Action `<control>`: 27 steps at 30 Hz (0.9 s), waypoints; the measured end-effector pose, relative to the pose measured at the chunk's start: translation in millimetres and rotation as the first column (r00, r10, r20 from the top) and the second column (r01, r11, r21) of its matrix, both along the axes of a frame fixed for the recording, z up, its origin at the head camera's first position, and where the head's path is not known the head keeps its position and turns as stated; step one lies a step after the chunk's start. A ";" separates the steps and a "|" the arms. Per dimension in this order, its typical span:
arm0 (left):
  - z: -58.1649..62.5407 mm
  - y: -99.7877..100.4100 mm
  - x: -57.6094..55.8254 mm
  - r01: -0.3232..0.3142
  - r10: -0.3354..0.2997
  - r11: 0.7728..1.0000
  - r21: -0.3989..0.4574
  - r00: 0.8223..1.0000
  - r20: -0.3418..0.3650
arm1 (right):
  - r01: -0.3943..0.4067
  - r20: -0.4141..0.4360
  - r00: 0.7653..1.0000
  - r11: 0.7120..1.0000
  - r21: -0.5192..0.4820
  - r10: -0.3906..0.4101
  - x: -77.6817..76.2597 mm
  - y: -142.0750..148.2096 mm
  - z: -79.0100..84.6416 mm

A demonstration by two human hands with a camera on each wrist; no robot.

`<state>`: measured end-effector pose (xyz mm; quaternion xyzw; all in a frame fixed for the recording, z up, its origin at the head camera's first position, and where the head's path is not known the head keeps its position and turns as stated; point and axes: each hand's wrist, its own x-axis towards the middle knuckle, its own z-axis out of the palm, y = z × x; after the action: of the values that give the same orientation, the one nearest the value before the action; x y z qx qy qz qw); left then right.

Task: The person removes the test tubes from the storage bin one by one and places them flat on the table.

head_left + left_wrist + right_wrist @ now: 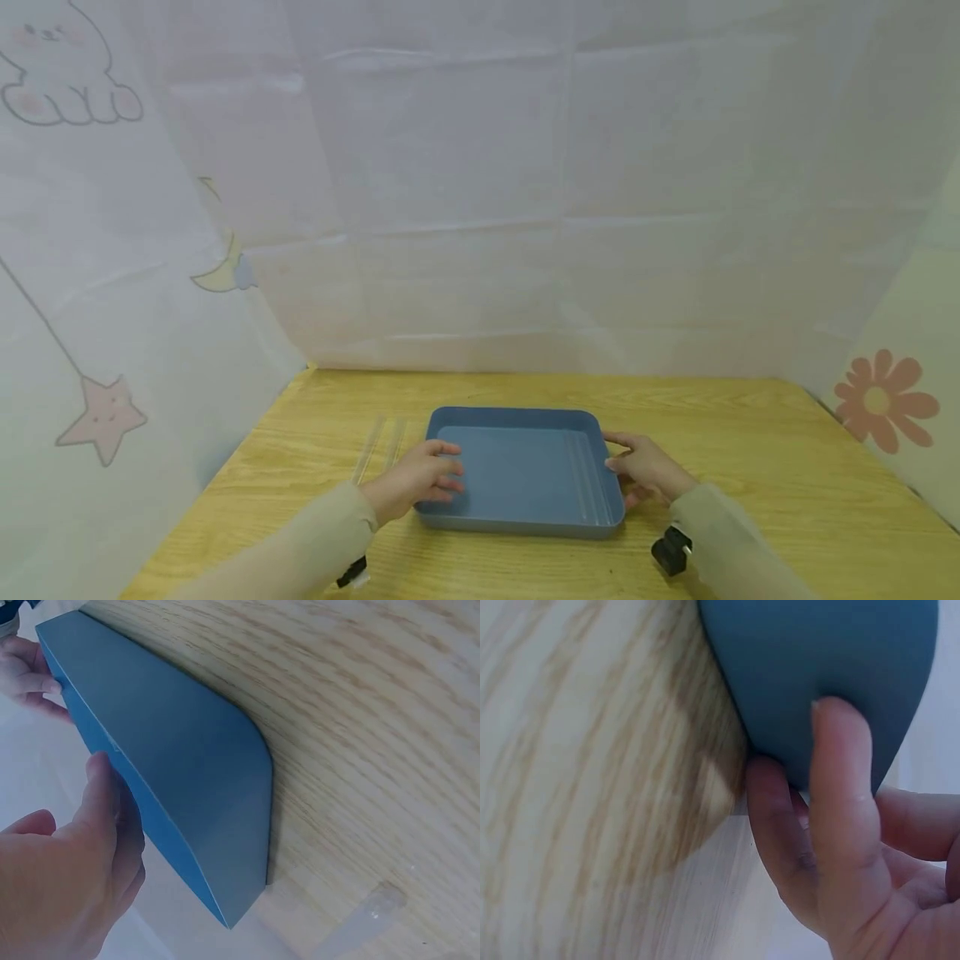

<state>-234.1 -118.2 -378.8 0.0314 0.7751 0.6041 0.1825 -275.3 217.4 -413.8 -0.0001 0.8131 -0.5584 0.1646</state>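
Note:
A shallow blue tray with rounded corners lies on the wooden table. Inside it, along the right end, are several clear, narrow strips. My left hand hovers over the tray's left end, fingers extended and holding nothing; the left wrist view has this hand beside the rim. At the opposite end, my right hand holds the tray's wall. In the right wrist view, fingers of the right hand lie against the outer wall and at the bottom edge, the thumb near the rim.
More clear strips lie on the wooden table left of the tray, partly behind the left hand. A pale printed sheet hangs behind the table and along both sides.

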 end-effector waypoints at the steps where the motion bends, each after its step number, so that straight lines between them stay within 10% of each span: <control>1: 0.6 1.3 -0.8 0.001 -0.001 1.000 0.001 1.000 0.000 | 0.001 0.001 1.000 1.000 -0.001 -0.001 -0.1 0.0 0.2; 27: 0.3 34.6 -5.7 0.057 -0.060 0.996 0.071 0.997 0.048 | 0.013 -0.009 1.000 1.000 0.003 -0.013 1.8 -1.1 -1.3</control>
<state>-239.9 -83.6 -378.6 0.0452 0.7474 0.6258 0.2183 -273.5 216.3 -415.1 0.0031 0.8147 -0.5582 0.1572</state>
